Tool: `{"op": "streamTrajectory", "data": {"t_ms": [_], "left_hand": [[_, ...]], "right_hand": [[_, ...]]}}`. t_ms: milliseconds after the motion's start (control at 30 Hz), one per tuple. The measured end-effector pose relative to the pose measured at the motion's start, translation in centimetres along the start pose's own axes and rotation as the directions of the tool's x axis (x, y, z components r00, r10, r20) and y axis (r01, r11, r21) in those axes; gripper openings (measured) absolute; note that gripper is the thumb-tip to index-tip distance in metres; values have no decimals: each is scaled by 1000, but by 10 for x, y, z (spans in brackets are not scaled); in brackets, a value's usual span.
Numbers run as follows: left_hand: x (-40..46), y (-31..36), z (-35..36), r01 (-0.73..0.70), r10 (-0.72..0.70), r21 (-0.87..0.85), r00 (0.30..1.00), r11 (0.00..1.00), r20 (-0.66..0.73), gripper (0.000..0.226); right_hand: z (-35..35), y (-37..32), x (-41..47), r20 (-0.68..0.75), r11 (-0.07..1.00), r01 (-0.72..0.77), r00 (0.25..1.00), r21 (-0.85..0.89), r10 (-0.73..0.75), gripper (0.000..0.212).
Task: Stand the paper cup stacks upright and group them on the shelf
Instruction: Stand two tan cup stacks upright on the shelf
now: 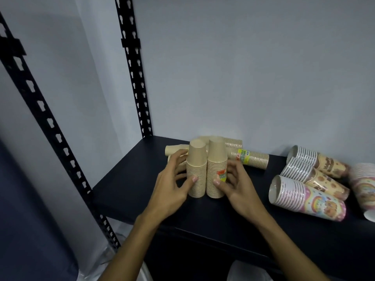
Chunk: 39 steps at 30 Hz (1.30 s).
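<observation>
Fingers of my left hand [172,184] and right hand [233,184] curled around two upright tan stacks [206,171] mid-shelf [125,191]. Behind them, farther off, more tan stacks [251,157] lay sideways, long axes left-right, nearer my right; the uprights partly hid them.

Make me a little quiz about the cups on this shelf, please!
1. How many tan cup stacks stand upright between the hands?
2. True or false: the colourful cup stacks on the right are standing up.
3. Which hand touches the stack with the bright label: A left, B right?

Key:
1. Two: the plain stack and the labelled stack on the shelf.
2. False; the colourful stacks lie on their sides.
3. B, the right hand; the left hand touches the plain one.
</observation>
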<state>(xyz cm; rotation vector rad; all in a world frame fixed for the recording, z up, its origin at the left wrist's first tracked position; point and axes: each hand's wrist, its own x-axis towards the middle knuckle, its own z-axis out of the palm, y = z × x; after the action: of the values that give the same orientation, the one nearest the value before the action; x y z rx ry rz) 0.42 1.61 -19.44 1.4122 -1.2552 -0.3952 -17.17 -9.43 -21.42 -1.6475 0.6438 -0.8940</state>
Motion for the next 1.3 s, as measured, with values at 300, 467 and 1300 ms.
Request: {"op": "streamTrajectory", "data": {"t_ms": [300, 467, 1300], "left_hand": [[-9, -23, 23, 99, -138, -253, 981, 962, -139, 53], [-9, -31, 15, 115, -129, -173, 989, 978, -68, 53], [-12, -34, 17, 128, -127, -101, 992, 987, 18, 58]], "right_hand": [[8, 7, -16, -46, 998, 47, 998, -41, -49, 54], [10, 6, -17, -59, 996, 61, 996, -64, -65, 53], [10, 6, -18, -60, 991, 55, 996, -121, -62, 60]]}}
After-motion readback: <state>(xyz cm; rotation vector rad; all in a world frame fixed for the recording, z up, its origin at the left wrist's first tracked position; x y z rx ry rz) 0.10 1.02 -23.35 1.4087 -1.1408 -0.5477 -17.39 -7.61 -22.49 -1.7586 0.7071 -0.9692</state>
